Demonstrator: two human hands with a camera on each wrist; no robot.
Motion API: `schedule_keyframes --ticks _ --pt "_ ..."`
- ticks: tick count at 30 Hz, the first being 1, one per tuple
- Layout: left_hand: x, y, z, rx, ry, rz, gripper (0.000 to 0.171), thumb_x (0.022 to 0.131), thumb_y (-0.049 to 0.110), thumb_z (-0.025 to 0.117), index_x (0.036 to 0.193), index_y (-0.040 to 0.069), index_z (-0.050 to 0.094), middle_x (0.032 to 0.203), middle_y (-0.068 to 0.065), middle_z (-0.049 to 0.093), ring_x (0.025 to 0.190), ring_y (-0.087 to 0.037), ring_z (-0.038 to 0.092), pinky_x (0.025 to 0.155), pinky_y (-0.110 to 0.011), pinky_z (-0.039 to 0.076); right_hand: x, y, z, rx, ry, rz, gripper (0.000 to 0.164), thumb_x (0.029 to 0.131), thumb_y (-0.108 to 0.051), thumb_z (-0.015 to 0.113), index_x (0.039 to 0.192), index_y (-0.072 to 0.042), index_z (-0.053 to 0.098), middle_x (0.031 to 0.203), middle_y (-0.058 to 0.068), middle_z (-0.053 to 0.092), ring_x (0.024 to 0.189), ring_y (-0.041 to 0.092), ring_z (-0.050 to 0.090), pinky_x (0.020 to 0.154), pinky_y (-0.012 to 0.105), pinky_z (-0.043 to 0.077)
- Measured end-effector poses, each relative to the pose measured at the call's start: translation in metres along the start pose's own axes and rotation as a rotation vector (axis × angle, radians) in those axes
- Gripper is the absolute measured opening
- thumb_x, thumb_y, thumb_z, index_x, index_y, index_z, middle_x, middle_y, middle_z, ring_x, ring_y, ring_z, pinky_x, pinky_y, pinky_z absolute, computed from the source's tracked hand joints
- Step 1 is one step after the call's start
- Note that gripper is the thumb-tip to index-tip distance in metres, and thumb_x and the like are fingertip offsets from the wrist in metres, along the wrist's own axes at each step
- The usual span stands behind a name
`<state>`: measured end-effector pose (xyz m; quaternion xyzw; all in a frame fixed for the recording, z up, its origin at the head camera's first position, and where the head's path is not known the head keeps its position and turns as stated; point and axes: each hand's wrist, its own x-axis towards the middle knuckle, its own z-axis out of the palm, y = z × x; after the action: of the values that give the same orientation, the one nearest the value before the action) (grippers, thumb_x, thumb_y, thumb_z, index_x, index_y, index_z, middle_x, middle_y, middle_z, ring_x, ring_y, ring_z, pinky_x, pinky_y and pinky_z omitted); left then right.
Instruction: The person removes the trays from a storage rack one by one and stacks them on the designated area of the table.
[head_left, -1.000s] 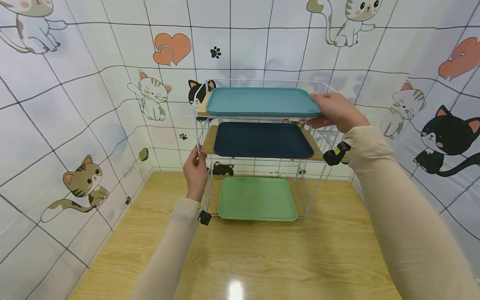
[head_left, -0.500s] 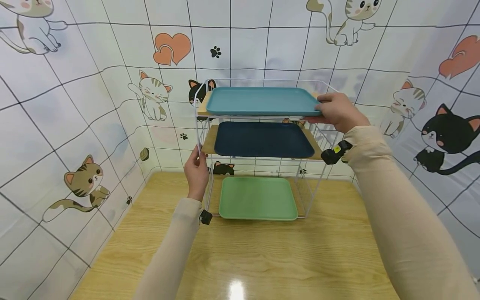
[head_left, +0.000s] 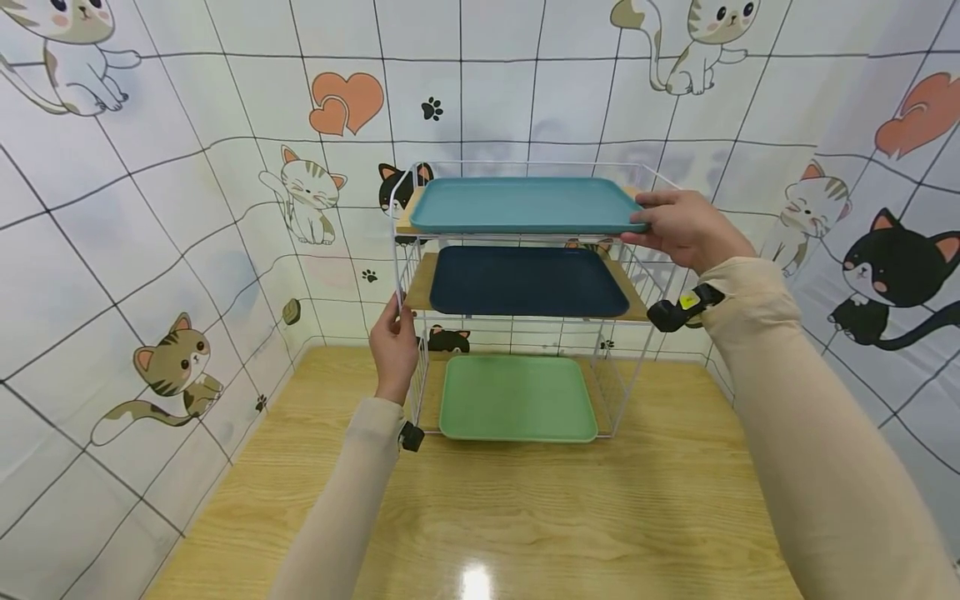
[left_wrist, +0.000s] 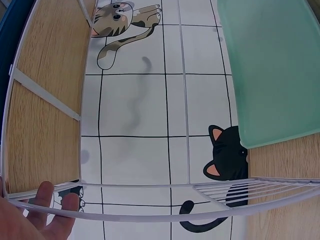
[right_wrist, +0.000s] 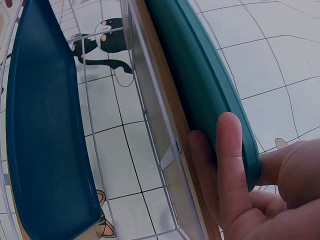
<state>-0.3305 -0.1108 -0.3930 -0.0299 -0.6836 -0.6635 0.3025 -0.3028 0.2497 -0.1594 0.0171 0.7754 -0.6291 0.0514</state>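
A white wire rack (head_left: 632, 375) with three wooden shelves stands against the wall. On its top shelf lies a teal tray (head_left: 525, 204), whose right front corner my right hand (head_left: 686, 229) pinches. The right wrist view shows fingers (right_wrist: 231, 165) under the tray's edge and the thumb on the other side. My left hand (head_left: 393, 354) holds the rack's left front post beside the middle shelf, its fingers curled behind the white wire (left_wrist: 125, 217) in the left wrist view. A navy tray (head_left: 528, 281) rests on the middle shelf and a green tray (head_left: 517, 398) on the bottom one.
The rack stands at the back of a wood-grain table (head_left: 480, 508). Close behind it is a white tile-patterned wall covering (head_left: 495, 100) with cartoon cats, which also runs along both sides. A small dark camera sits on each wrist.
My right hand has shifted slightly to the right along the teal tray's corner, and its fingers now lie nearer the tray's edge. The left hand keeps its hold on the rack.
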Motion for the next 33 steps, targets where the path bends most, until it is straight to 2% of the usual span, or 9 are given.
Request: schedule_keyframes --ticks 6,12,17,23,28,33 --pt "0.000 0.003 0.000 -0.014 -0.003 0.010 0.040 0.108 0.019 0.053 0.148 0.014 0.055 0.144 -0.011 0.061 0.110 -0.034 0.068 0.049 -0.017 0.035 -0.004 0.000 -0.003 0.072 -0.011 -0.004 0.069 0.109 -0.009 0.042 0.166 -0.016 0.005 0.173 -0.001 -0.008 0.155 0.028 0.024 0.086 0.013 0.053" --pt "0.000 0.002 0.000 -0.011 -0.007 -0.005 0.040 0.108 0.018 0.052 0.148 0.014 0.055 0.143 -0.010 0.062 0.106 -0.030 0.068 0.049 -0.017 0.036 -0.010 0.001 -0.005 0.190 -0.022 -0.006 0.069 0.108 -0.005 0.041 0.166 -0.017 0.005 0.173 -0.002 -0.005 0.155 0.025 0.025 0.086 0.015 0.054" --pt "0.001 0.001 -0.001 -0.005 -0.010 0.003 0.041 0.108 0.018 0.052 0.149 0.013 0.055 0.143 -0.011 0.061 0.110 -0.033 0.068 0.050 -0.017 0.036 -0.014 0.005 -0.006 0.263 -0.021 -0.024 0.068 0.108 -0.003 0.038 0.166 -0.018 0.006 0.172 -0.004 -0.007 0.155 0.025 0.024 0.087 0.017 0.055" --pt "0.001 -0.001 -0.001 0.003 -0.002 -0.005 0.041 0.108 0.019 0.052 0.149 0.013 0.054 0.145 -0.010 0.060 0.115 -0.034 0.068 0.053 -0.017 0.037 -0.021 0.008 -0.005 0.311 -0.001 -0.038 0.067 0.108 -0.001 0.036 0.166 -0.020 0.007 0.172 -0.007 -0.011 0.157 0.026 0.018 0.087 0.018 0.056" --pt "0.002 -0.001 0.000 -0.015 -0.004 0.007 0.041 0.108 0.017 0.052 0.149 0.011 0.053 0.146 -0.012 0.059 0.111 -0.036 0.067 0.048 -0.016 0.034 -0.027 0.009 -0.006 0.335 0.014 -0.049 0.067 0.108 -0.002 0.035 0.166 -0.022 0.007 0.170 -0.012 -0.012 0.157 0.026 0.015 0.088 0.019 0.056" --pt "0.001 -0.001 -0.001 -0.015 -0.010 0.013 0.041 0.109 0.017 0.052 0.149 0.011 0.053 0.146 -0.011 0.059 0.110 -0.034 0.067 0.047 -0.016 0.033 -0.033 0.013 -0.006 0.333 0.032 -0.082 0.067 0.108 -0.002 0.036 0.166 -0.020 0.007 0.171 -0.010 -0.011 0.157 0.029 0.014 0.088 0.020 0.056"
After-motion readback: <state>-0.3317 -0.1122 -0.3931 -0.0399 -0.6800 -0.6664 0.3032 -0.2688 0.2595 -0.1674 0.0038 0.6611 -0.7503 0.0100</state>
